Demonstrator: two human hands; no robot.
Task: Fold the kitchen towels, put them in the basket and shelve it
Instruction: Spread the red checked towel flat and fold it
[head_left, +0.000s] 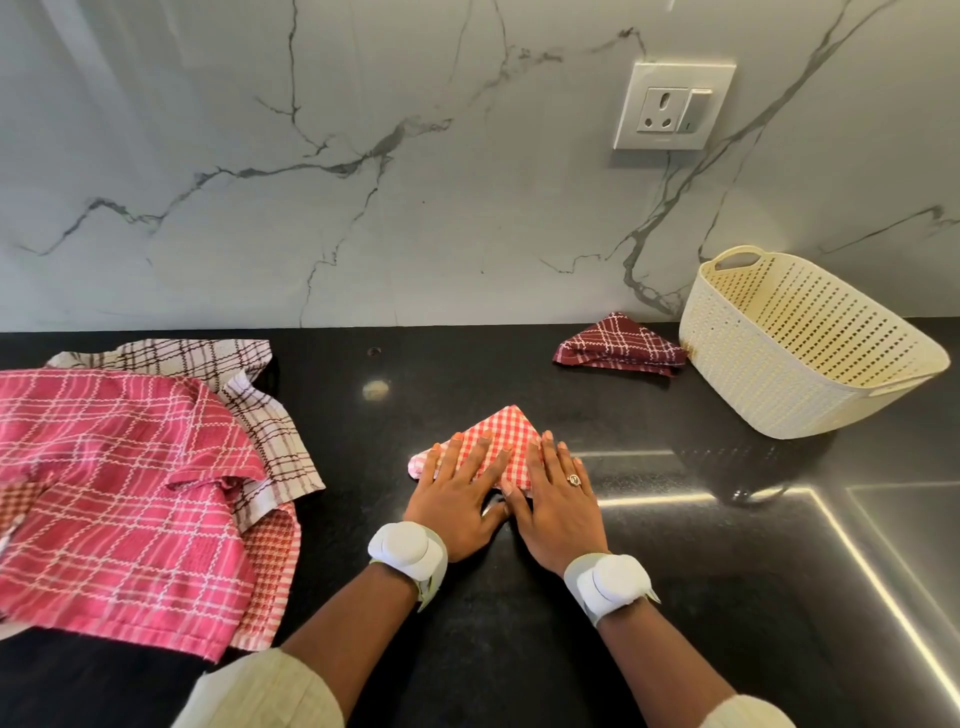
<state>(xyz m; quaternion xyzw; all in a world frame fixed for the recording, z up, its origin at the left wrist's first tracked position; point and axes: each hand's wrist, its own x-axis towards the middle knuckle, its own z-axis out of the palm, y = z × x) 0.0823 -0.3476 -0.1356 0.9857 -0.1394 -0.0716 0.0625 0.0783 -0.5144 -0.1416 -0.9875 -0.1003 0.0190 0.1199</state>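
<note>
A small folded red-and-white gingham towel lies on the black counter in the middle. My left hand and my right hand both press flat on it with straight fingers, side by side. A folded maroon checked towel lies by the wall, just left of the cream perforated basket, which stands at the right and holds nothing I can see. At the left lies a loose heap: a pink checked towel on top, a white-and-brown checked towel and a red houndstooth towel under it.
A marble wall rises behind the counter, with a white power socket above the basket. Bright light streaks reflect on the counter at the right. White bands sit on both wrists.
</note>
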